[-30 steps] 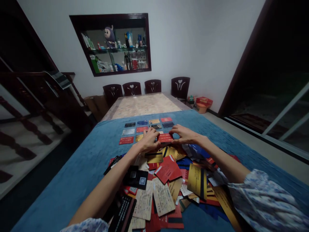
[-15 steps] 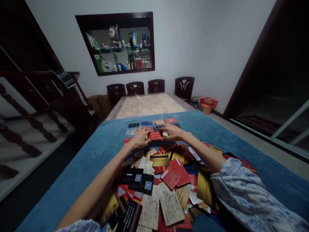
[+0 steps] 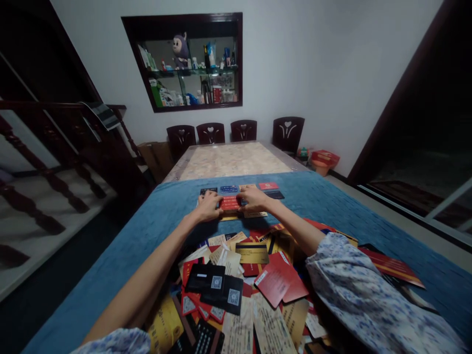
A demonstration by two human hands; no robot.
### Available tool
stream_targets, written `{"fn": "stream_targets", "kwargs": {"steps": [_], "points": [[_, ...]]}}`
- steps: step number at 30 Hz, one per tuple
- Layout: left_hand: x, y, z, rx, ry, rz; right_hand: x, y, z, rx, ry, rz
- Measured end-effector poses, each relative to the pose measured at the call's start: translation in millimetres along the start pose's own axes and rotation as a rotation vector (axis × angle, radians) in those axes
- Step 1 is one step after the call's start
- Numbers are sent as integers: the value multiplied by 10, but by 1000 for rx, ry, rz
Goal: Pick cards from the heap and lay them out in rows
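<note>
My left hand (image 3: 207, 206) and my right hand (image 3: 253, 199) both pinch a red card (image 3: 230, 203) by its short ends, low over the blue cloth (image 3: 140, 231). The card sits among rows of cards (image 3: 236, 190) laid flat at the far part of the cloth; my hands hide part of those rows. Nearer to me lies a loose heap of cards (image 3: 250, 275), red, gold, black and wood-patterned, under my forearms.
Beyond the cloth the bare marble tabletop (image 3: 230, 160) runs to several dark chairs (image 3: 243, 130). A wall niche with shelves (image 3: 191, 64) holds bottles and a plush toy. A stair railing (image 3: 55, 147) is on the left, a red basket (image 3: 323, 160) on the floor at right.
Both hands have carried the red card forward, away from the heap and into the laid-out rows. The view has shifted forward and slightly up with them.
</note>
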State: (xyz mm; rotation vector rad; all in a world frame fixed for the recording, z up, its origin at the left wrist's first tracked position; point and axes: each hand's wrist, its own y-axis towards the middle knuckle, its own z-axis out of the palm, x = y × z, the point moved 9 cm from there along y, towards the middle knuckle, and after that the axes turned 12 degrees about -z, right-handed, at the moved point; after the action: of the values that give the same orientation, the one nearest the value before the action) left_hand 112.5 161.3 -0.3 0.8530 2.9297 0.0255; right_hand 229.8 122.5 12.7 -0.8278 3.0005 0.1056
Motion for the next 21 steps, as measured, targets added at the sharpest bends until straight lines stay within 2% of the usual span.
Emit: {"fn": "stream_targets", "kwargs": {"steps": [9,21], "points": [[147,213,41,31,19,-54,-105,236,70,25,-4,46],[147,428,158,67,47,-71,-271,385,179,102,1,96]]}}
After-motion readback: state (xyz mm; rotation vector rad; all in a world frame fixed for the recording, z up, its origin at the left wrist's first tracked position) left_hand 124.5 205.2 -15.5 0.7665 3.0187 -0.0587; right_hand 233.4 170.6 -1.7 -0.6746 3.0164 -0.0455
